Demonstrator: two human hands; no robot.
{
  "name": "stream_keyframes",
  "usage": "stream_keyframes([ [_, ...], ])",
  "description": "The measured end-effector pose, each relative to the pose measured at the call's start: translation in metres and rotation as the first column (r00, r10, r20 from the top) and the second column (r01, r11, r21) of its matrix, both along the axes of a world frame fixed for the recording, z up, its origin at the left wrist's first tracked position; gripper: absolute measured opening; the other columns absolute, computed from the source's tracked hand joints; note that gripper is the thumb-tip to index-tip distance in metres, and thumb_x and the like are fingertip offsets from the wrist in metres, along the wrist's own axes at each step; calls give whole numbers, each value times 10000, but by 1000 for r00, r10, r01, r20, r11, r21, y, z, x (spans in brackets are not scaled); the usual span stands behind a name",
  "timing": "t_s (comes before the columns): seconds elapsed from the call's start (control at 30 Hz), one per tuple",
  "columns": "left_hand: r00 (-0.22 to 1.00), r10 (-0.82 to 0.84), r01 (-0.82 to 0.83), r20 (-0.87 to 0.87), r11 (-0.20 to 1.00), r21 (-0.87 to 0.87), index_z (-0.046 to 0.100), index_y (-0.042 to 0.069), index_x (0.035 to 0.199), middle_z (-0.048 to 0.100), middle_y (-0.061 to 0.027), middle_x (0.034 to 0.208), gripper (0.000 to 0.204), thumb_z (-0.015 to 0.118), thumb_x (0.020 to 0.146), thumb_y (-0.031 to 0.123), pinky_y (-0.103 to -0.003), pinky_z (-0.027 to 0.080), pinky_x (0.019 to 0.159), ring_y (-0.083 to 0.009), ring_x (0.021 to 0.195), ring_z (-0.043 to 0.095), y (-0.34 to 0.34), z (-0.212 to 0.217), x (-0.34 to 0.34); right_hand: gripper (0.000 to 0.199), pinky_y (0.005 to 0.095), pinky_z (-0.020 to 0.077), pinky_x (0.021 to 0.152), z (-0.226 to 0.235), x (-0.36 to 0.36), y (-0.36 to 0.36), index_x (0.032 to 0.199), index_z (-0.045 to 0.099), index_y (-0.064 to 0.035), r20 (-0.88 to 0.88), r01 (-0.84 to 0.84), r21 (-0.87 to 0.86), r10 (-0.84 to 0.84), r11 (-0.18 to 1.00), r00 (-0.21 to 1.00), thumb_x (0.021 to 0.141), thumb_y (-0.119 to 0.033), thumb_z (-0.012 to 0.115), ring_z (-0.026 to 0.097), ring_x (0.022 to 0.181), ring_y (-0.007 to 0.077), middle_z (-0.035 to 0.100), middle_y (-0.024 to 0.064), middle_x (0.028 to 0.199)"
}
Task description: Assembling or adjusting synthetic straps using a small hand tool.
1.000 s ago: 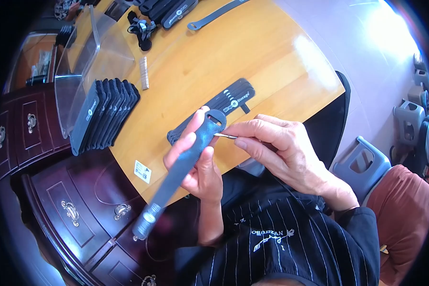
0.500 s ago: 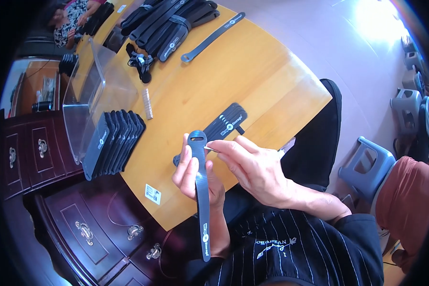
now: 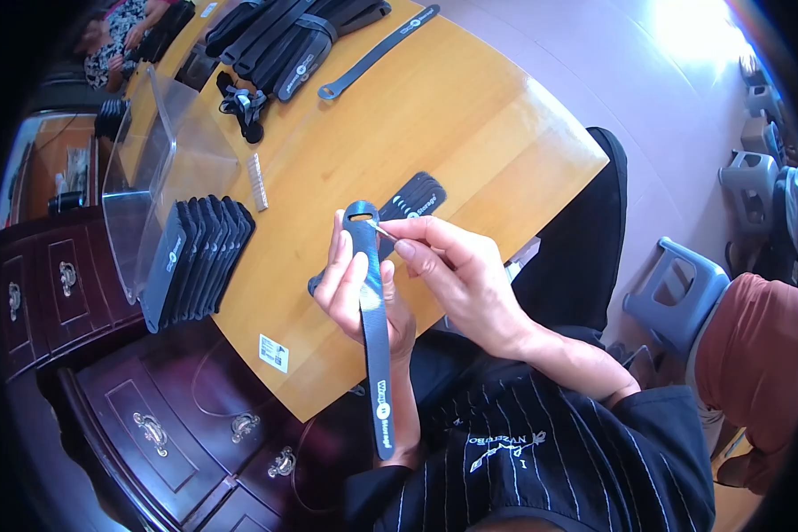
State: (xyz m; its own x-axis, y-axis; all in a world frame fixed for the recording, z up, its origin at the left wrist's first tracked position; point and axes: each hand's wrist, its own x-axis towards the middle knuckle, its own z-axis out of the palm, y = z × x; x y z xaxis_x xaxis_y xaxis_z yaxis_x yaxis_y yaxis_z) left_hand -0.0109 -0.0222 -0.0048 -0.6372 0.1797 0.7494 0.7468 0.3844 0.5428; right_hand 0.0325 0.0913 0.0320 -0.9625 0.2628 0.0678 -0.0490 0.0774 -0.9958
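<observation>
My left hand (image 3: 356,288) grips a long black strap (image 3: 372,337) with a slotted loop at its top end and a white logo near its lower end; the strap hangs down over my lap. My right hand (image 3: 457,270) pinches a thin pale pin (image 3: 382,231) whose tip touches the strap just below the slot. Both hands hover over the near edge of a wooden table (image 3: 470,133). Behind them a flat stack of black straps (image 3: 412,197) lies on the table.
A row of folded black straps (image 3: 195,257) leans against a clear plastic box (image 3: 164,173) at the left. More straps (image 3: 284,44) and one long strap (image 3: 377,53) lie at the far end. A dark drawer cabinet (image 3: 151,417) stands left, a grey stool (image 3: 674,297) right.
The strap has swung from a slant to hanging nearly straight down in my left hand. My right hand has stayed at the strap's slotted end with the pin.
</observation>
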Motion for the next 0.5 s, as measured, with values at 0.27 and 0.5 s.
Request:
stream_keyframes([
  [0.27,998,-5,2,58,999,51,423,-51,1117,456,-201,1130,268,563,926,75,-512,516,920,-467,1120,536,-1,-3,6,229,319,488,508,-12,-5,3,1094,592,-97,-183,130,479,-46,868,982,868,-131,615,630,639,240,560,45,780],
  [0.5,992,-59,34,114,977,209,409,-35,1098,454,-214,1168,227,534,940,70,-508,499,940,-449,1143,526,3,1,11,229,316,516,674,5,-11,20,1108,596,-52,65,-107,-247,127,963,990,910,-167,588,656,800,254,638,106,859],
])
